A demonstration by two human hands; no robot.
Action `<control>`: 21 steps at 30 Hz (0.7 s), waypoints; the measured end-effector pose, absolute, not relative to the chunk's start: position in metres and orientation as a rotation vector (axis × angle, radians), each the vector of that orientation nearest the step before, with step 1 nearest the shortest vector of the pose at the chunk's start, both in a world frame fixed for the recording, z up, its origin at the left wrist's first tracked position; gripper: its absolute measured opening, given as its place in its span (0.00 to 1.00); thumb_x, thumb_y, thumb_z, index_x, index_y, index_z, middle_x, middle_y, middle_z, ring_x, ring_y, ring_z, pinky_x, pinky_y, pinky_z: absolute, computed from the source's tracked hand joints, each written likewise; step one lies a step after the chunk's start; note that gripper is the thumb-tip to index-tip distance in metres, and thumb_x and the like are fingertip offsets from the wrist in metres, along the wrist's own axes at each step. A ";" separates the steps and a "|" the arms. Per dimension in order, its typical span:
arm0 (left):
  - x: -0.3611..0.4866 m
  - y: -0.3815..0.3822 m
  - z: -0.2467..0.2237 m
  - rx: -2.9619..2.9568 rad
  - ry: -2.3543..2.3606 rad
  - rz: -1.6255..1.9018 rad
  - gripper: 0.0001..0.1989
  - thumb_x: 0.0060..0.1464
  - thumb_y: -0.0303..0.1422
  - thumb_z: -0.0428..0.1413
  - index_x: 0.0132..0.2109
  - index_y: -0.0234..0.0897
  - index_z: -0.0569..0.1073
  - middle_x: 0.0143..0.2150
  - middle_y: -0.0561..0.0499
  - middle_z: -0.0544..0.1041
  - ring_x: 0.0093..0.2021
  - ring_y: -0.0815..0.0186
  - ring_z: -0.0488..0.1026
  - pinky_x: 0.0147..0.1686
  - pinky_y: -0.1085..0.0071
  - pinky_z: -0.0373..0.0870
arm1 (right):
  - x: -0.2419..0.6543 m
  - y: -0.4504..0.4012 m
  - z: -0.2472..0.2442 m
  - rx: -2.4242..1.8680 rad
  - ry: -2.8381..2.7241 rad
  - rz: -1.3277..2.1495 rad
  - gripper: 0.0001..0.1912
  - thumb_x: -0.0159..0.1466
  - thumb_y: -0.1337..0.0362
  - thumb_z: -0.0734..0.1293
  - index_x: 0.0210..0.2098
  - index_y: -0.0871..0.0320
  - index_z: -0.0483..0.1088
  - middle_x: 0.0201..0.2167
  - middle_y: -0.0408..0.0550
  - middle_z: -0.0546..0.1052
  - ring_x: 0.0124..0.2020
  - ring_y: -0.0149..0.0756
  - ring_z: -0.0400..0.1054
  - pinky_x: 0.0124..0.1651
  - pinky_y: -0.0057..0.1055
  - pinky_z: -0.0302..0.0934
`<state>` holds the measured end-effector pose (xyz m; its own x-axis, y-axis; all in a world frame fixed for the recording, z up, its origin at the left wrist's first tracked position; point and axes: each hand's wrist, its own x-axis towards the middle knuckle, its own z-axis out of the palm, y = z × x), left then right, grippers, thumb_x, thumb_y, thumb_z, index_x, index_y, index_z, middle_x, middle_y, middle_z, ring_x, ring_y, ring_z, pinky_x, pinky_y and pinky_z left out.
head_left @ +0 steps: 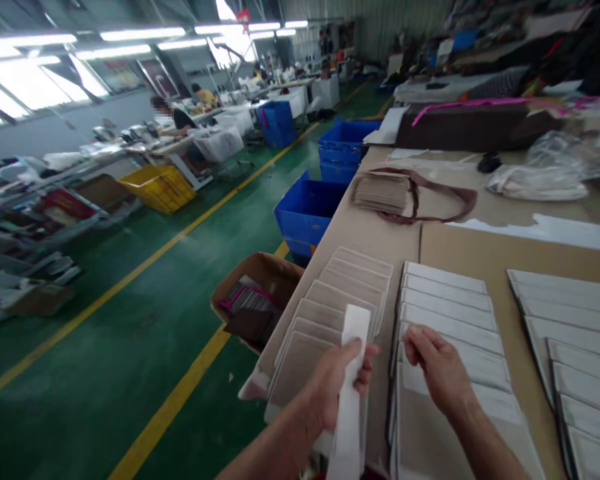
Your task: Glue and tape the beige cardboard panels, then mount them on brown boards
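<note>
My left hand (pixel 343 377) is closed round a long white strip (pixel 356 323), its thumb pressed flat on top. The strip stands nearly upright in view, above a row of overlapping beige panels (pixel 325 297) at the table's left edge. To the right, my right hand (pixel 437 367) hovers over or rests on the middle row of panels (pixel 450 303), which have white bands along their far edges; contact is unclear. Its fingers are curled together in a pinch, and anything between them is too small or hidden to make out.
A third row of panels (pixel 575 320) lies at the right. Farther up the table (pixel 460 243) are a stack of brown pieces (pixel 383 192) and a plastic bag (pixel 555 167). Blue bins (pixel 305 220) and a cardboard box (pixel 255 267) stand along its left side. People sit at workbenches beyond.
</note>
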<state>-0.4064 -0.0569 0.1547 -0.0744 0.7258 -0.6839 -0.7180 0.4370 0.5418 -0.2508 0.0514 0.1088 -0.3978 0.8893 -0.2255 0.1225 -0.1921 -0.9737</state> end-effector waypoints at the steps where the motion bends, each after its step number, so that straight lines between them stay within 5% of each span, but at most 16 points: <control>1: -0.419 -0.081 0.154 -0.009 1.179 1.224 0.24 0.43 0.45 0.63 0.41 0.28 0.74 0.28 0.54 0.69 0.23 0.78 0.63 0.22 0.80 0.53 | -0.264 0.022 0.114 -1.183 -1.464 1.691 0.22 0.64 0.48 0.60 0.21 0.56 0.64 0.18 0.42 0.63 0.22 0.31 0.55 0.27 0.29 0.53; 8: -0.466 -0.207 0.163 -0.009 1.338 1.370 0.22 0.43 0.45 0.65 0.38 0.29 0.76 0.29 0.48 0.76 0.26 0.70 0.71 0.28 0.74 0.66 | -0.365 -0.118 0.143 -0.988 -1.360 2.039 0.20 0.54 0.47 0.71 0.33 0.57 0.69 0.25 0.42 0.70 0.25 0.30 0.60 0.27 0.27 0.56; 16: -0.470 -0.268 0.169 0.088 1.307 1.267 0.19 0.36 0.39 0.67 0.34 0.29 0.76 0.25 0.49 0.75 0.22 0.71 0.70 0.23 0.75 0.67 | -0.382 -0.168 0.155 -1.039 -1.534 2.123 0.20 0.52 0.48 0.73 0.25 0.59 0.68 0.18 0.39 0.68 0.17 0.27 0.55 0.20 0.26 0.50; 21: -0.464 -0.275 0.173 0.117 1.145 1.278 0.23 0.42 0.48 0.62 0.38 0.31 0.76 0.28 0.49 0.76 0.21 0.71 0.71 0.21 0.76 0.66 | -0.370 -0.171 0.165 -1.037 -1.515 2.205 0.22 0.52 0.46 0.72 0.23 0.58 0.68 0.14 0.38 0.64 0.14 0.28 0.55 0.17 0.27 0.48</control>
<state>-0.4639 -0.2749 0.1728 -0.1429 0.7871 -0.6000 -0.6828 0.3605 0.6355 -0.3702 -0.1707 0.1654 -0.7065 0.5815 -0.4034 0.1682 -0.4158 -0.8938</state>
